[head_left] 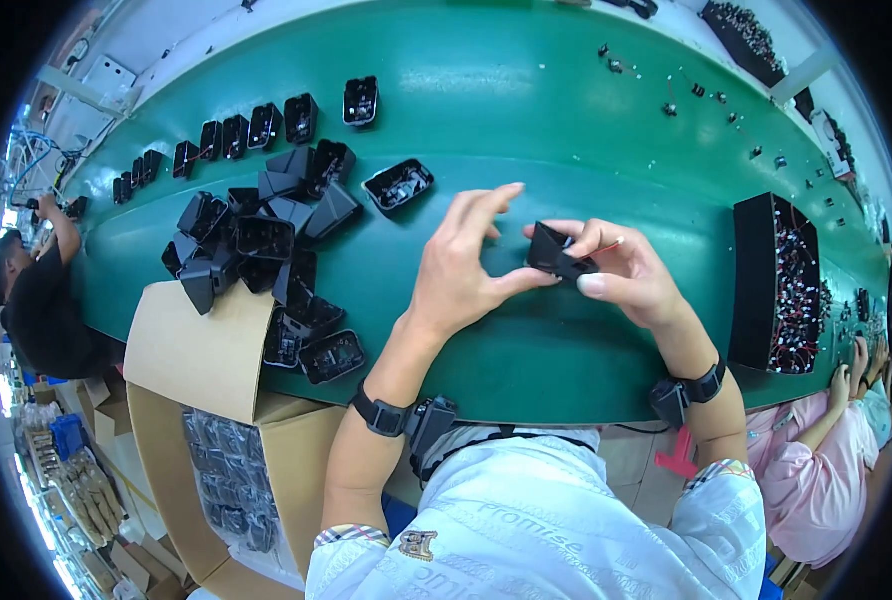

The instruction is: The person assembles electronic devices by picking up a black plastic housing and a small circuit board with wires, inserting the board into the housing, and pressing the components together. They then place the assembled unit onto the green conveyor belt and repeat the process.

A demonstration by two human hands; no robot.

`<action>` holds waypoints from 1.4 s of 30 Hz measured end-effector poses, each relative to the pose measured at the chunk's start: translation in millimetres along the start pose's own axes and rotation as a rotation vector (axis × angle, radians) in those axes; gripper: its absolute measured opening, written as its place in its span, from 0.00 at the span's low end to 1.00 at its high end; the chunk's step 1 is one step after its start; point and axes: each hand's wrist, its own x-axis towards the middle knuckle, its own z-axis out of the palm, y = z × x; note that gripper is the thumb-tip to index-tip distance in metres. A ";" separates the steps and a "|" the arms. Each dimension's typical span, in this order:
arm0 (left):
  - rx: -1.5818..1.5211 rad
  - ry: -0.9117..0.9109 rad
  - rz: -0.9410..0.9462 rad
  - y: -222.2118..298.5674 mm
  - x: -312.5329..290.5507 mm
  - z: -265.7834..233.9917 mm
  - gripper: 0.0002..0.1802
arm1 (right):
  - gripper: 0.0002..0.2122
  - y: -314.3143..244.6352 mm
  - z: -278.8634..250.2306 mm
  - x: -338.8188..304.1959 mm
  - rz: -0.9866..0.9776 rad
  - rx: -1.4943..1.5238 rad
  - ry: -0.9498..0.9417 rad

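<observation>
Over the green bench, my right hand (628, 270) grips a small black plastic housing (546, 249) between thumb and fingers. A short thin wire with a reddish end (608, 246) sticks out by the right fingers; what it joins is hidden. My left hand (458, 262) is open, fingers stretched up and apart, its thumb tip at the lower edge of the housing. Left of that hand lies an open black housing (400, 186) with parts inside. Farther left is a heap of similar black housings (266, 238).
A row of open housings (264, 127) lines the far left bench (526, 120). A black bin (754, 280) of small wired parts stands at right. An open carton (301, 440) holds bagged items at lower left. Co-workers sit at the left (46, 310) and right (816, 470).
</observation>
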 end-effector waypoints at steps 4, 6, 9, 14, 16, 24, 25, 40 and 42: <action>0.171 0.321 0.078 -19.1 4.7 -11.8 0.29 | 0.12 -32.3 -2.0 51.9 -0.523 -1.104 0.182; 0.362 0.460 0.069 -28.8 5.5 -24.6 0.24 | 0.13 -22.8 -11.7 102.7 -0.581 -1.130 0.226; 0.620 0.509 0.024 -45.3 2.7 -32.7 0.27 | 0.14 -1.5 -25.6 171.0 -0.611 -1.228 0.228; 0.679 0.508 -0.015 -43.4 0.5 -26.3 0.29 | 0.15 30.2 -24.5 234.9 -0.613 -1.286 0.183; 0.656 0.463 -0.075 -52.0 -6.6 -26.5 0.27 | 0.15 38.1 -9.7 246.0 -0.625 -1.314 0.154; 0.618 0.388 -0.116 -45.6 -6.8 -20.1 0.26 | 0.29 17.9 -10.9 227.2 -0.666 -1.413 0.079; 0.612 0.373 -0.118 -45.6 -8.1 -23.4 0.26 | 0.27 9.0 -14.8 221.9 -0.658 -1.381 0.110; 0.268 0.111 -0.035 -24.1 -10.1 -16.5 0.37 | 0.24 -23.5 -192.2 175.6 -0.017 -1.293 1.216; 0.243 0.085 -0.016 -18.1 -10.1 -14.8 0.39 | 0.21 -17.4 -202.4 173.4 -0.140 -1.402 1.033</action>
